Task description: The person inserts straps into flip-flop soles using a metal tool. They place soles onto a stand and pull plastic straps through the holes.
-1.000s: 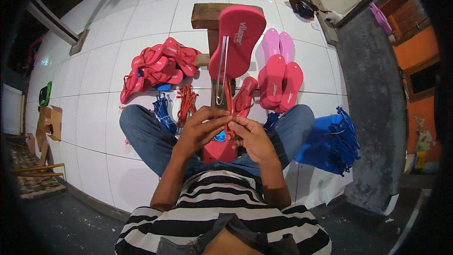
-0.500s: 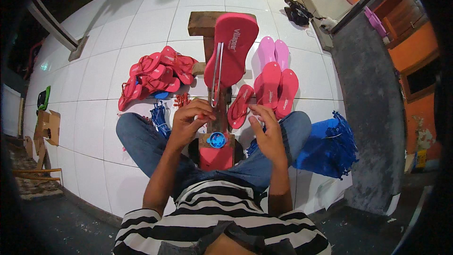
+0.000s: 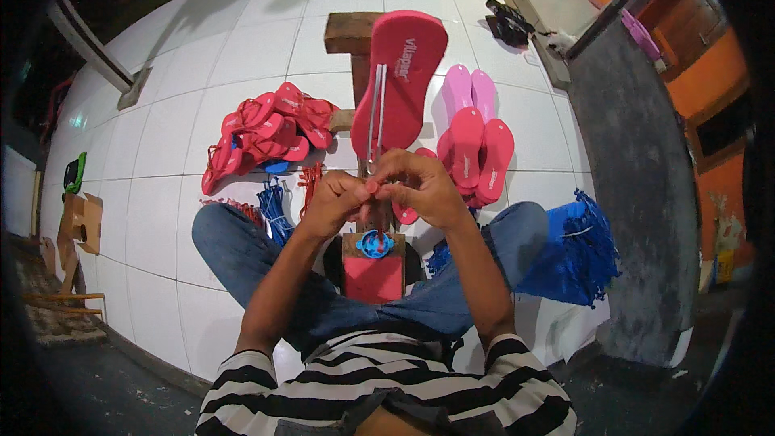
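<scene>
My left hand [image 3: 335, 202] and my right hand [image 3: 424, 186] meet in front of me, fingers closed on a small red sandal strap [image 3: 372, 187]; much of it is hidden by the fingers. Just beyond them a red flip-flop sole [image 3: 404, 73] rests tilted on a wooden stand [image 3: 349, 32]. A long, two-pronged metal tool [image 3: 376, 113] lies along the sole, its near end close to my fingertips. Below my hands a small blue round dish [image 3: 374, 244] sits on the wood, in front of a red pad [image 3: 373, 278].
Strapped red flip-flops [image 3: 270, 125] are heaped at left, near red straps [image 3: 311, 182] and a blue strap bundle [image 3: 275, 210]. At right lie red soles [image 3: 466, 149], pink soles [image 3: 458, 89] and many blue straps [image 3: 577, 250]. A cardboard box [image 3: 90, 224] stands far left.
My right hand has moved left and inward, closing on the red strap beside my left hand. My left hand has shifted slightly right. The view has shifted slightly.
</scene>
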The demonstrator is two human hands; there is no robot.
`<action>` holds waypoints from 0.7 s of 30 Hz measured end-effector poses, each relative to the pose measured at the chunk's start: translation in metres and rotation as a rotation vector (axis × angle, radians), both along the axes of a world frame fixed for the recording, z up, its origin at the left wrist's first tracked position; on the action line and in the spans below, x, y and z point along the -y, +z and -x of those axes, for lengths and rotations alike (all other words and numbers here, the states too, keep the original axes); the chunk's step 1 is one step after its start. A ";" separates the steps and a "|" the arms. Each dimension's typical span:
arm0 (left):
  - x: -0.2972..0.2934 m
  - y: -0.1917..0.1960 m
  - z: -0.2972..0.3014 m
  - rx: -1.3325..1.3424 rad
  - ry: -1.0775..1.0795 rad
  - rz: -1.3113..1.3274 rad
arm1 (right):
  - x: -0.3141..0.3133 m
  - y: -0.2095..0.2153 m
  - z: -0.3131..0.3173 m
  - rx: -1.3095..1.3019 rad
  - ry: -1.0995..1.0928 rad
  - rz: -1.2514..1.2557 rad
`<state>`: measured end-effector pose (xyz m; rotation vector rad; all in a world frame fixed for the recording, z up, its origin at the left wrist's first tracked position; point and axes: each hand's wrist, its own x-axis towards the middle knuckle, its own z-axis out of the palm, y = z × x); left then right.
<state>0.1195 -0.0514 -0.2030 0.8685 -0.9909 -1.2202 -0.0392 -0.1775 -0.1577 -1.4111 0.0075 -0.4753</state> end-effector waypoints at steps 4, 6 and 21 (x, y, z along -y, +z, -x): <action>0.005 0.023 0.010 0.222 0.326 0.047 | -0.004 0.004 0.004 0.161 -0.182 -0.028; 0.011 0.043 0.004 0.257 0.461 0.168 | -0.007 0.008 0.007 0.321 -0.287 -0.012; 0.093 0.153 -0.029 1.226 0.656 0.343 | -0.040 0.034 -0.015 0.207 -0.521 0.041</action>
